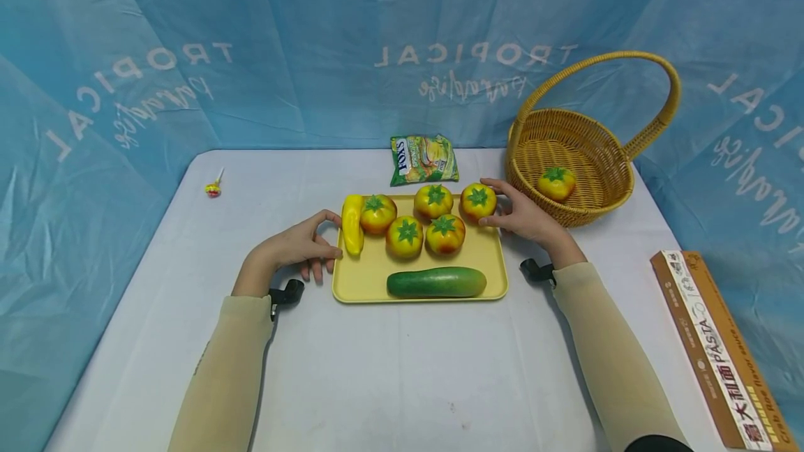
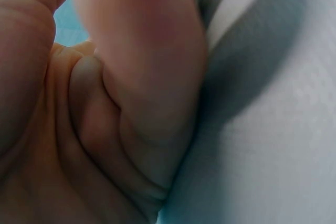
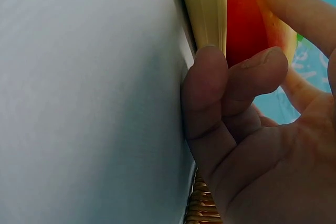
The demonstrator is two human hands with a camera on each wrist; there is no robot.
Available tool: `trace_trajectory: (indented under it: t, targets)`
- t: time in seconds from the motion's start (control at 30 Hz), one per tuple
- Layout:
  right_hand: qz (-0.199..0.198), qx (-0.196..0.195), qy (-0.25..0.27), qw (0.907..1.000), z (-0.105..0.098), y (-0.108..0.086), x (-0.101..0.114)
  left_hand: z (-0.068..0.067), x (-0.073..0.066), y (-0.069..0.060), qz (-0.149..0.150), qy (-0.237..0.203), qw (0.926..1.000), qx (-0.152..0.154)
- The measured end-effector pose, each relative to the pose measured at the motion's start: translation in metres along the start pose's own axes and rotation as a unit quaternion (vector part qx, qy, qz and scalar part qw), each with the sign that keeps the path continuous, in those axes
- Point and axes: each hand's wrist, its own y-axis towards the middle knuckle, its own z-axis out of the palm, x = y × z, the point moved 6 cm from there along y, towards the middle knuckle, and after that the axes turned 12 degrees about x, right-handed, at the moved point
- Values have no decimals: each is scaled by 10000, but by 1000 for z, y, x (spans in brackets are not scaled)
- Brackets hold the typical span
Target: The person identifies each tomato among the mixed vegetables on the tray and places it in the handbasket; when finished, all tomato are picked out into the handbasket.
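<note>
A yellow tray [image 1: 370, 283] carries a banana [image 1: 353, 225] at its left edge, several yellow-red tomatoes and a green cucumber-like vegetable [image 1: 436, 282] along the front. At the back right corner, my right hand [image 1: 524, 213] has thumb and forefinger on opposite sides of a tomato [image 1: 479, 201]. The right wrist view shows this tomato [image 3: 247, 19] beside the tray's side [image 3: 210, 14], with the lower fingers of my hand [image 3: 268, 140] bent. My left hand [image 1: 295, 246] touches the tray's left rim with relaxed fingers; its palm and bent fingers [image 2: 147, 51] fill much of the left wrist view.
A wicker basket [image 1: 587, 124] with one tomato [image 1: 556, 184] inside stands at the back right. Behind the tray lies a green snack bag [image 1: 423, 160]. A lollipop [image 1: 213, 189] is at the back left, a long pasta box [image 1: 722, 354] at the right edge.
</note>
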Motion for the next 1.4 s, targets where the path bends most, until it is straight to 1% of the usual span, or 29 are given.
trace_trajectory:
  t: [0.43, 0.8, 1.0, 1.27, 1.4]
  targets:
    - [54, -59, -63, 9999, 0, 2, -4, 0, 0, 1, 30, 55, 10000, 20]
    - [26, -172, -165, 9997, -1, 1, 1, -1, 0, 1, 75, 70, 9999, 23]
    - [-45, -246, -362, 9990, -2, -4, 11, 0, 0, 1, 65, 92, 9999, 22]
    - [-279, -332, -83, 9990, -8, -15, 28, 0, 0, 1, 76, 90, 9999, 21]
    - [-255, -389, -70, 9989, -12, -20, 35, 0, 0, 1, 74, 78, 9999, 16]
